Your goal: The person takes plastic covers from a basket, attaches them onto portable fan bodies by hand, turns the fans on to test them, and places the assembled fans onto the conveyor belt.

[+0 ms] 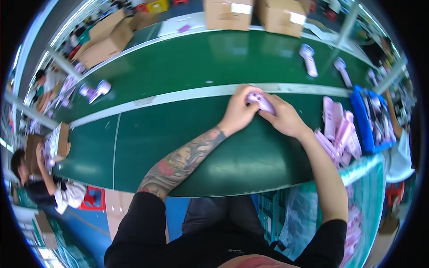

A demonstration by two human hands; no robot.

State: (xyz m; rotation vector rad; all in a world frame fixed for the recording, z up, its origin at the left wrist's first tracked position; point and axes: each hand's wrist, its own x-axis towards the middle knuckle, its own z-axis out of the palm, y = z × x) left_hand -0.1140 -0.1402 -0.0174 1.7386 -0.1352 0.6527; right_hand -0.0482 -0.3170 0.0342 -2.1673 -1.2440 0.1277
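A small light-purple plastic casing point(263, 103) with dark holes in its face is held above the green worktop point(223, 156), close to the white rail. My left hand point(240, 108) closes round its left end, the thumb pressed on its surface. On the other side, my right hand point(285, 117) grips it with the thumb against its lower edge. Fingers cover much of the casing, so its full shape is hidden. A pile of similar light-purple plastic shells point(340, 129) lies to the right of my right forearm.
A blue bin point(368, 118) of purple parts stands at the right. Beyond the white rail point(178, 97), round-headed purple devices point(308, 59) lie on the green conveyor point(178, 62). Cardboard boxes point(229, 15) line the far side. At the left, a co-worker point(40, 183) reaches into a carton point(62, 143).
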